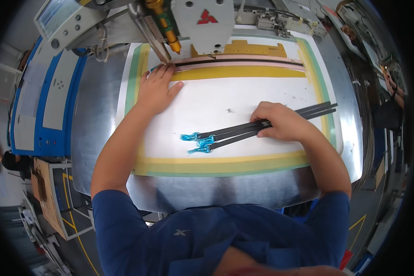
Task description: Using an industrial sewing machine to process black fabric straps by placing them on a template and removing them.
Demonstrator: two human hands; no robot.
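Observation:
Three long black straps (pixel 237 134) with translucent blue pieces (pixel 202 141) at their left ends lie slantwise over the white sheet. My right hand (pixel 278 120) is closed around them near the middle, and their far ends stick out to the right past my wrist. My left hand (pixel 158 94) lies flat with stretched fingers at the left end of a yellow template (pixel 239 72). Another black strap (pixel 244 62) runs along this template between pink strips. My left fingertips touch its left end, where a bit of blue shows; they hide part of that end.
Above the template hangs a white machine head (pixel 206 23), with a gold pointed tool (pixel 172 42) close over my left hand. Yellow and green tape (pixel 225 166) borders the white sheet on a metal table (pixel 96 115). A control panel (pixel 62 18) stands at upper left.

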